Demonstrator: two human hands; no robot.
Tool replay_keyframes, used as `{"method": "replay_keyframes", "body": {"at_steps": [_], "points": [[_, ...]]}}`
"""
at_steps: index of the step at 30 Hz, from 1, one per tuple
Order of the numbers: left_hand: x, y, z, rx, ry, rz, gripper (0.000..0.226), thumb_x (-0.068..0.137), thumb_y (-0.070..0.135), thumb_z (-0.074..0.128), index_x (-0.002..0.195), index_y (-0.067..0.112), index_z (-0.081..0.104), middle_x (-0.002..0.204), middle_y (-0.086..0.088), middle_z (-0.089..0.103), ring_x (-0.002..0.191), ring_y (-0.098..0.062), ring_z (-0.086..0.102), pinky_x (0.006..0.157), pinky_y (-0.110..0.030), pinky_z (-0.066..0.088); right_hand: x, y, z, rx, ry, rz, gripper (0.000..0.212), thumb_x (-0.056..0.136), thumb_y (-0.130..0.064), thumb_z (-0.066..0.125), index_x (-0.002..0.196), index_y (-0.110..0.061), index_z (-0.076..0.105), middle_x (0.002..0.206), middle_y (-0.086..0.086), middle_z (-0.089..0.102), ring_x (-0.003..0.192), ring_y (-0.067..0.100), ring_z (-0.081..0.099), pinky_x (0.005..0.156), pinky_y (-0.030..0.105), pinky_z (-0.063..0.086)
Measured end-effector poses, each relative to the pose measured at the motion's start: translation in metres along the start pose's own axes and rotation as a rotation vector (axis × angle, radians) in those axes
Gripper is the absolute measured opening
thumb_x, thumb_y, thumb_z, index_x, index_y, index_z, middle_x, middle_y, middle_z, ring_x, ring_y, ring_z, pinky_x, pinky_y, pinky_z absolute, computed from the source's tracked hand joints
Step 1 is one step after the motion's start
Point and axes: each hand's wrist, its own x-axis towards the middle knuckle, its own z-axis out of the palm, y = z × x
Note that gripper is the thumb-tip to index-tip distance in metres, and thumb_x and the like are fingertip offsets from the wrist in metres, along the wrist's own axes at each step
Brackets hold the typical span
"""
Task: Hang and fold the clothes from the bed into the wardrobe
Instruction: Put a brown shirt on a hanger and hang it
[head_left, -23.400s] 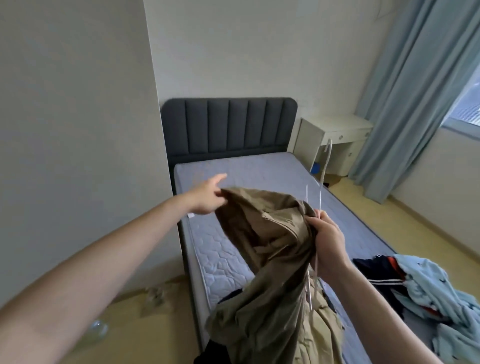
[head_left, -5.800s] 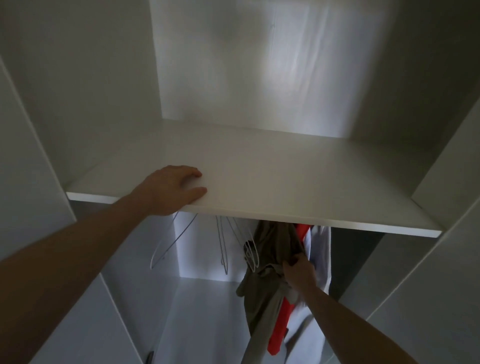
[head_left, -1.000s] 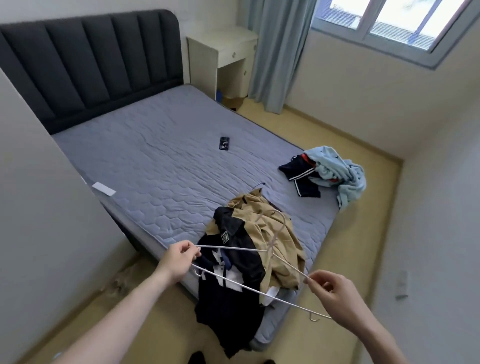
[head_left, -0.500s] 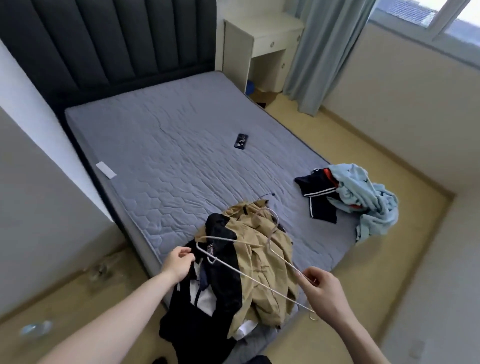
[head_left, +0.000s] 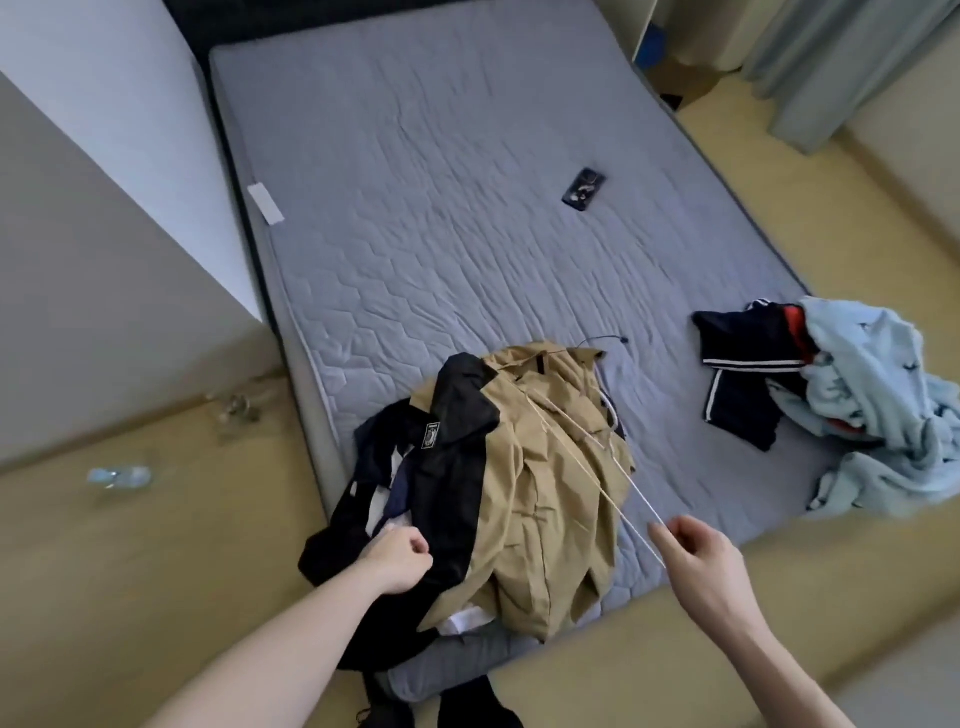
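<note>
Left hand (head_left: 397, 564) now off hanger (head_left: 582, 457), fisted on black garment (head_left: 452, 467); right hand (head_left: 696, 558) pinching hanger.

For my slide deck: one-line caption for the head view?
Right hand holds a wire hanger over tan clothing while left hand grips the black garment.

The left hand (head_left: 400, 564), fingers curled, grips the black garment (head_left: 447, 467) at the near corner of the bed (head_left: 467, 182). The right hand (head_left: 701, 561) holds one end of a white wire hanger (head_left: 582, 457) lying across the tan garment (head_left: 550, 493). A light blue garment (head_left: 878, 405) and a phone (head_left: 584, 189) lie farther off.
</note>
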Motion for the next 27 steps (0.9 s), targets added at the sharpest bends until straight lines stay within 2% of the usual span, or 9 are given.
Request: {"method": "replay_keyframes", "body": {"at_steps": [3, 6, 8, 10, 13, 17, 19, 22, 27], "points": [[0.025, 0.003, 0.029, -0.029, -0.079, -0.018, 0.017, 0.080, 0.040, 0.066, 0.097, 0.043, 0.066, 0.140, 0.005, 0.048, 0.123, -0.020, 0.054, 0.090, -0.024, 0.041, 0.010, 0.018, 0.020, -0.038, -0.028, 0.020, 0.042, 0.095, -0.035, 0.064, 0.074, -0.001, 0.050, 0.054, -0.007, 0.040, 0.051, 0.010, 0.034, 0.046, 0.024, 0.032], [0.050, -0.001, 0.056, -0.065, -0.146, -0.058, 0.024, 0.077, 0.041, 0.069, 0.100, 0.049, 0.070, 0.162, -0.002, 0.030, 0.150, -0.026, 0.027, 0.110, -0.027, 0.032, 0.013, 0.031, 0.046, -0.015, -0.054, 0.026, 0.042, 0.095, -0.030, 0.064, 0.068, -0.005, 0.044, 0.052, -0.010, 0.036, 0.047, 0.007, 0.031, 0.041, 0.016, 0.030], [0.066, -0.005, 0.073, -0.141, -0.167, -0.097, 0.019, 0.078, 0.038, 0.071, 0.092, 0.051, 0.074, 0.160, -0.006, 0.037, 0.151, -0.028, 0.025, 0.120, -0.031, 0.029, 0.015, 0.039, 0.064, 0.014, -0.073, 0.035, 0.041, 0.095, -0.028, 0.063, 0.067, -0.007, 0.041, 0.051, -0.011, 0.036, 0.047, 0.006, 0.032, 0.044, 0.018, 0.032], [0.077, -0.009, 0.086, -0.252, -0.136, -0.146, 0.023, 0.079, 0.034, 0.073, 0.095, 0.050, 0.076, 0.147, -0.003, 0.053, 0.135, -0.023, 0.046, 0.111, -0.027, 0.041, 0.014, 0.044, 0.079, 0.034, -0.078, 0.048, 0.042, 0.095, -0.031, 0.063, 0.065, -0.011, 0.042, 0.051, -0.010, 0.039, 0.048, 0.006, 0.034, 0.051, 0.029, 0.034], [0.081, -0.014, 0.095, -0.378, -0.069, -0.187, 0.044, 0.079, 0.033, 0.075, 0.123, 0.035, 0.072, 0.130, 0.003, 0.063, 0.111, -0.016, 0.056, 0.088, -0.022, 0.045, 0.011, 0.045, 0.093, 0.097, -0.062, 0.079, 0.044, 0.095, -0.035, 0.062, 0.061, -0.019, 0.040, 0.051, -0.009, 0.039, 0.050, 0.010, 0.036, 0.056, 0.031, 0.036], [0.053, -0.017, 0.083, -0.589, 0.149, -0.090, 0.011, 0.080, 0.031, 0.084, 0.088, 0.028, 0.077, 0.089, 0.013, 0.073, 0.092, -0.013, 0.068, 0.076, -0.022, 0.054, -0.004, 0.034, 0.092, 0.154, -0.014, 0.099, 0.046, 0.097, -0.040, 0.062, 0.056, -0.028, 0.045, 0.050, -0.010, 0.042, 0.049, 0.012, 0.040, 0.058, 0.032, 0.038], [0.028, -0.008, 0.067, -0.726, 0.154, -0.048, 0.011, 0.082, 0.024, 0.082, 0.087, 0.022, 0.073, 0.087, 0.007, 0.073, 0.085, -0.013, 0.068, 0.064, -0.017, 0.049, -0.012, 0.025, 0.089, 0.179, 0.021, 0.112, 0.046, 0.097, -0.041, 0.062, 0.057, -0.027, 0.045, 0.050, -0.009, 0.041, 0.048, 0.009, 0.038, 0.058, 0.032, 0.037], [-0.018, 0.009, 0.030, -0.802, 0.121, 0.093, 0.011, 0.086, 0.013, 0.072, 0.094, 0.018, 0.066, 0.088, 0.004, 0.067, 0.080, -0.010, 0.061, 0.065, -0.017, 0.044, -0.029, 0.005, 0.080, 0.221, 0.073, 0.131, 0.045, 0.094, -0.037, 0.065, 0.060, -0.023, 0.038, 0.051, -0.010, 0.036, 0.049, 0.009, 0.033, 0.058, 0.033, 0.033], [-0.125, 0.051, -0.054, -0.722, 0.069, 0.491, 0.027, 0.082, -0.009, 0.059, 0.076, 0.017, 0.054, 0.057, 0.013, 0.043, 0.055, -0.009, 0.035, 0.049, -0.019, 0.028, -0.064, -0.040, 0.064, 0.261, 0.030, 0.115, 0.048, 0.091, -0.043, 0.070, 0.072, -0.020, 0.031, 0.054, -0.009, 0.039, 0.052, 0.008, 0.035, 0.061, 0.035, 0.034]]}}
